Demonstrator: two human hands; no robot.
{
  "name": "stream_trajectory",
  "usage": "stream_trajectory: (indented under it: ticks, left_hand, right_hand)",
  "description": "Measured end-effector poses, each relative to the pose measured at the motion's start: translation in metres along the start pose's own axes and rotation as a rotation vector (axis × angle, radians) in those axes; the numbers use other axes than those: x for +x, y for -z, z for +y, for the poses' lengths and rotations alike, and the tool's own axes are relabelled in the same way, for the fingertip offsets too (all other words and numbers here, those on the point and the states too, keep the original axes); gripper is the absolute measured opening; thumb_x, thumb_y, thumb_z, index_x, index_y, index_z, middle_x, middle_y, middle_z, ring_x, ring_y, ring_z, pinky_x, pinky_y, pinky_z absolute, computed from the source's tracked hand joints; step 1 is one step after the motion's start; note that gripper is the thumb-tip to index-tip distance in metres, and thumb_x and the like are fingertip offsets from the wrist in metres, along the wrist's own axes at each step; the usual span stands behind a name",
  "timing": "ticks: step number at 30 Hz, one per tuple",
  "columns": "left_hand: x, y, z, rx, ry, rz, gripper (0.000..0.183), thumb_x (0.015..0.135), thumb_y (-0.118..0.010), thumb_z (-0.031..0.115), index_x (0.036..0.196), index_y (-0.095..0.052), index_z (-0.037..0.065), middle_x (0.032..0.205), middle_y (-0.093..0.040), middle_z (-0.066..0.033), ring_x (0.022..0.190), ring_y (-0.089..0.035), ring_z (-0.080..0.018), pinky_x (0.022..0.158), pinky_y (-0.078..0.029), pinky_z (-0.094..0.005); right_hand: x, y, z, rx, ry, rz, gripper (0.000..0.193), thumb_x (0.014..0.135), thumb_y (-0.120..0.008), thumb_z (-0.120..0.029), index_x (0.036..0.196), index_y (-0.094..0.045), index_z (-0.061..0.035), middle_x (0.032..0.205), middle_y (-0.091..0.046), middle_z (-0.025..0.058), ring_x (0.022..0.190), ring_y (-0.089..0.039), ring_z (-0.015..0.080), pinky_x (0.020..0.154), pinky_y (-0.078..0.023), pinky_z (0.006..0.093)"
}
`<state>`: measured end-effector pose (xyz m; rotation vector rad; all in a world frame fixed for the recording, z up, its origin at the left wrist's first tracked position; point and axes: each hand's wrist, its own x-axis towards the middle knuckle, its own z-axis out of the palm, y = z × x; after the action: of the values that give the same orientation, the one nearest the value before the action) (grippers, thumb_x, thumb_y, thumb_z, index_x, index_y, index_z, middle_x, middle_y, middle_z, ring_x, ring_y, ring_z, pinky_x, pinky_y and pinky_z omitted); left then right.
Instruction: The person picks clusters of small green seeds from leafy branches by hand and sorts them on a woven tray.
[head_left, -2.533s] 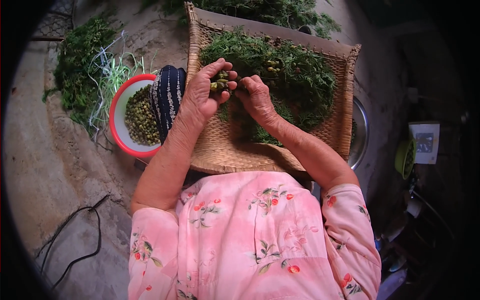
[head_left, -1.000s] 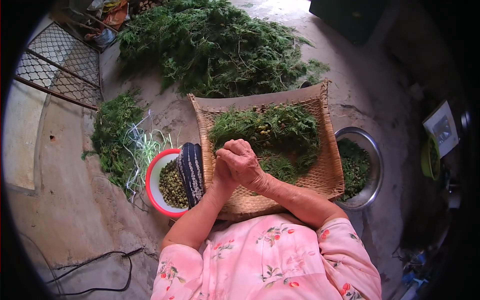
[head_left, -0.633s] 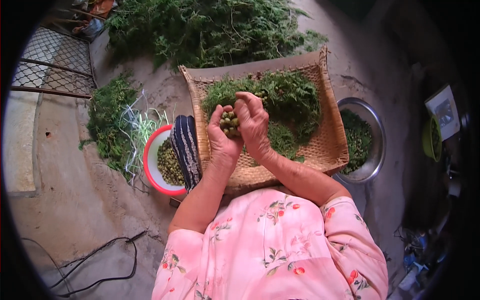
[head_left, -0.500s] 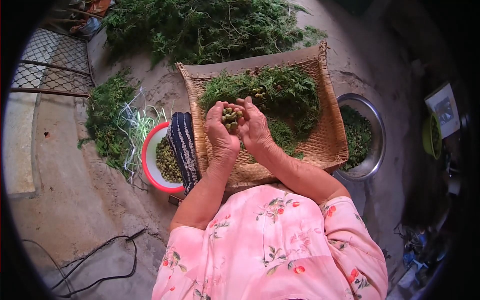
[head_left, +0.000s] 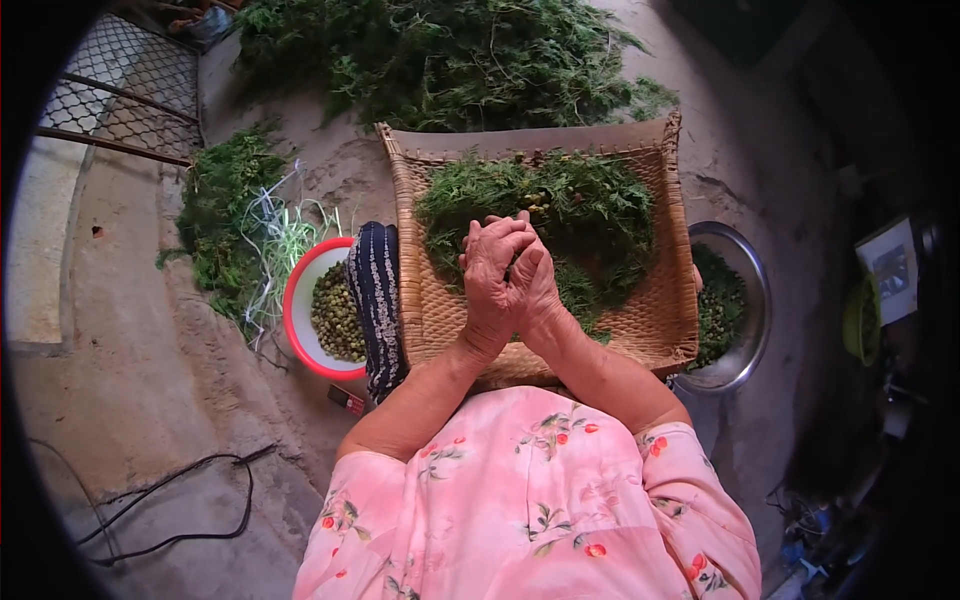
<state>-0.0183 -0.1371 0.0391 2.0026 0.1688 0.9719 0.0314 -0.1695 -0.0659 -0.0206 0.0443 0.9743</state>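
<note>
Woven basket tray [head_left: 440,320] holds leafy green sprigs [head_left: 590,210]; left hand [head_left: 492,268] and right hand [head_left: 532,280] clasped shut above it, contents hidden, probably small light pods. Sprigs soft, pinch stems.

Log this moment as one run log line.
left hand: cupped against right | right hand: pressed to left, contents hidden | under: basket of greens | left side: red bowl

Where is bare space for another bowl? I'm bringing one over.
Bare concrete floor lies left of the red-rimmed bowl, up to the black cable. The woven tray is crowded with greens beneath the left hand and right hand.
</note>
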Motion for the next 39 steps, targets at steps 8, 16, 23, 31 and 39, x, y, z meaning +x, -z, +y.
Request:
stream_trajectory:
  ticks: [8, 16, 23, 31, 39]
  left_hand:
    - [-0.008, 0.002, -0.012, 0.061, -0.215, -0.091, 0.022, 0.076, -0.067, 0.023, 0.086, -0.063, 0.004, 0.101, -0.061, -0.0126, 0.103, -0.055, -0.0322, 0.100, -0.033, -0.0458]
    - [-0.010, 0.025, 0.002, 0.075, -0.351, -0.060, 0.022, 0.072, -0.067, 0.021, 0.086, -0.063, 0.004, 0.099, -0.061, -0.0115, 0.102, -0.055, -0.0298, 0.094, -0.038, -0.0441]
    - [-0.003, 0.025, 0.001, -0.052, -0.305, 0.121, 0.020, 0.081, -0.062, 0.021, 0.091, -0.060, 0.003, 0.097, -0.060, -0.0102, 0.098, -0.055, -0.0295, 0.087, -0.042, -0.0407]
    - [-0.002, 0.022, -0.025, 0.122, 0.022, 0.009, 0.019, 0.079, -0.063, 0.020, 0.088, -0.060, 0.003, 0.092, -0.057, -0.0107, 0.090, -0.053, -0.0292, 0.082, -0.042, -0.0387]
    - [0.025, 0.042, -0.062, 0.409, 0.229, -0.592, 0.028, 0.077, -0.059, 0.030, 0.091, -0.062, 0.006, 0.096, -0.053, -0.0117, 0.094, -0.052, -0.0295, 0.084, -0.039, -0.0423]
  right_hand:
    - [-0.018, -0.084, 0.014, -0.132, 0.185, 0.291, 0.019, 0.091, -0.049, -0.021, 0.099, -0.054, -0.0050, 0.091, -0.055, 0.0023, 0.083, -0.053, 0.0121, 0.073, -0.047, 0.0245]
    - [-0.021, -0.075, 0.012, -0.225, 0.127, 0.300, 0.016, 0.090, -0.051, -0.019, 0.095, -0.055, -0.0050, 0.088, -0.056, 0.0023, 0.078, -0.054, 0.0115, 0.068, -0.047, 0.0228]
    - [-0.023, -0.059, -0.045, -0.306, 0.038, 0.310, 0.014, 0.089, -0.053, -0.018, 0.092, -0.057, -0.0049, 0.085, -0.058, 0.0023, 0.074, -0.055, 0.0110, 0.063, -0.048, 0.0214]
    - [-0.072, -0.113, -0.113, -0.128, 0.088, 0.080, 0.022, 0.090, -0.049, -0.022, 0.102, -0.054, -0.0035, 0.090, -0.044, 0.0038, 0.079, -0.044, 0.0136, 0.042, -0.032, 0.0213]
    - [-0.215, -0.054, -0.317, -0.390, 0.778, 0.206, 0.023, 0.089, -0.051, -0.017, 0.101, -0.051, 0.0017, 0.092, -0.052, 0.0115, 0.083, -0.049, 0.0208, 0.052, -0.037, 0.0269]
